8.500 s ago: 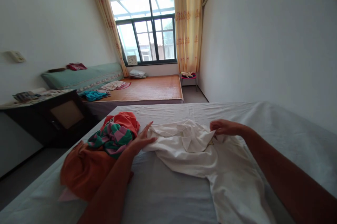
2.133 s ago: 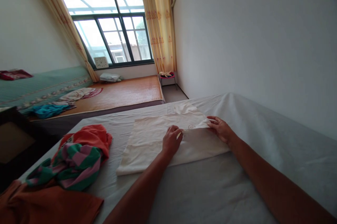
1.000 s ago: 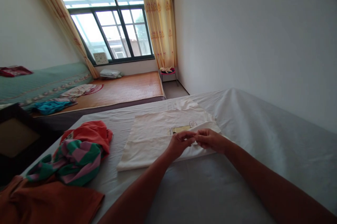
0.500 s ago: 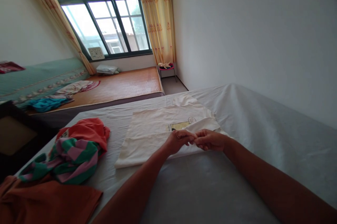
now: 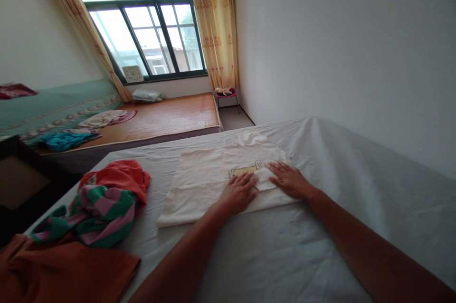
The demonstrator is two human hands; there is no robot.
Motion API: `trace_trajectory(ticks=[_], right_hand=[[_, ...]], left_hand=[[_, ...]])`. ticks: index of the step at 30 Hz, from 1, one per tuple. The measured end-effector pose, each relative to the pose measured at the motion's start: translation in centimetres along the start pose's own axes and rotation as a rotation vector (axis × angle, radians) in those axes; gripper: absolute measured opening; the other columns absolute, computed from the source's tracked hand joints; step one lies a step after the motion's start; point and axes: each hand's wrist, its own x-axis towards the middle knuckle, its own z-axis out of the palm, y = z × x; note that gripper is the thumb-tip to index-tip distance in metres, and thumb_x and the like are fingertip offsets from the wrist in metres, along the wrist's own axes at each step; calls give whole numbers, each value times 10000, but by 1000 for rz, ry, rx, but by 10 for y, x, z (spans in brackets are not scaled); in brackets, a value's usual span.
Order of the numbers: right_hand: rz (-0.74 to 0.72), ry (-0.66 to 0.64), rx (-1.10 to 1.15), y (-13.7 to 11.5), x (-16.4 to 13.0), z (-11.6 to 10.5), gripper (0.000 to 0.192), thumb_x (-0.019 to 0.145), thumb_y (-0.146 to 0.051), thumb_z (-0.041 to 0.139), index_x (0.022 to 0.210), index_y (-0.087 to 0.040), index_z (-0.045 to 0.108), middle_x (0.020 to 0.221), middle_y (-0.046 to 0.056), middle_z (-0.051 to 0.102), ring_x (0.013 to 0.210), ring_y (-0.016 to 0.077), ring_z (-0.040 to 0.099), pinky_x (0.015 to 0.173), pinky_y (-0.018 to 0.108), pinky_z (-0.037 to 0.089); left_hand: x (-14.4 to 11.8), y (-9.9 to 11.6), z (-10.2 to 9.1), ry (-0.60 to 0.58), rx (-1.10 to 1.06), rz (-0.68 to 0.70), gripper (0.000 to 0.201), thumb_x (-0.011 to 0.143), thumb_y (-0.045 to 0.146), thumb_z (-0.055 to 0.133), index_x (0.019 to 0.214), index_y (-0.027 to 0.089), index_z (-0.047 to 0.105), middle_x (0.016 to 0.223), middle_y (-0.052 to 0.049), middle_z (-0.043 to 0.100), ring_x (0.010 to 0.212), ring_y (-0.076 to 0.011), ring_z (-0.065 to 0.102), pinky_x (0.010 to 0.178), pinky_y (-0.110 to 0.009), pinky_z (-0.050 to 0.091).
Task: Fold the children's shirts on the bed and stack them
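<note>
A cream white T-shirt (image 5: 203, 177) lies flat on the grey bed sheet (image 5: 270, 250), its near edge folded over and a small printed patch showing beside the fold. My left hand (image 5: 239, 191) rests palm down on that folded part, fingers spread. My right hand (image 5: 289, 179) lies flat beside it on the same fold, fingers apart. Neither hand grips the cloth.
A pile of orange and striped green-pink clothes (image 5: 103, 203) lies on the bed's left side, with an orange garment (image 5: 64, 274) nearer me. Beyond the bed are a low platform with a bamboo mat (image 5: 167, 120), a small stool (image 5: 225, 94), the window and the right wall.
Half a second ago both hands pinched the shirt's near edge, lifted. Now the fold lies down on the shirt and both hands press flat on it.
</note>
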Motion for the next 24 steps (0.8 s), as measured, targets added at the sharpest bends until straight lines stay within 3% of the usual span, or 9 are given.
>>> trace_trajectory(ticks=[3,9,14,19,24], right_hand=[[85,-76,-187,16,-3,3,585,909,-562,277,1421,-288,345,1499,27,322,1384,246,238,1109,489,173],[111,-46,-272,21,-5,10,577,919,-539,236,1428,-284,334,1503,15,314,1383,232,244,1103,460,204],[90,-19,-310,22,-5,14,567,919,-522,242,1429,-290,331,1494,14,334,1377,233,259,1095,462,228],[113,-43,-357,22,-6,16,587,918,-532,206,1435,-280,321,1501,9,320,1379,222,254,1095,450,233],[173,-78,-417,13,-3,15,563,928,-472,209,1434,-253,325,1502,33,315,1371,251,263,1071,529,231]], left_hand=[[-5,-1,4,-48,80,-34,506,936,506,308,1408,330,348,1500,-28,314,1374,-237,276,1116,-474,195],[-14,-18,0,-21,114,-143,587,921,556,293,1447,295,272,1509,-53,290,1393,-227,229,1129,-474,140],[-31,-62,-18,21,174,-386,567,924,543,280,1413,267,355,1508,-68,288,1401,-255,200,1112,-509,156],[-67,-113,-46,19,289,-692,594,924,532,225,1437,244,307,1533,-66,214,1411,-252,162,1109,-501,157],[-90,-139,-70,22,380,-890,609,919,475,251,1424,144,332,1520,-130,229,1393,-281,215,1098,-495,191]])
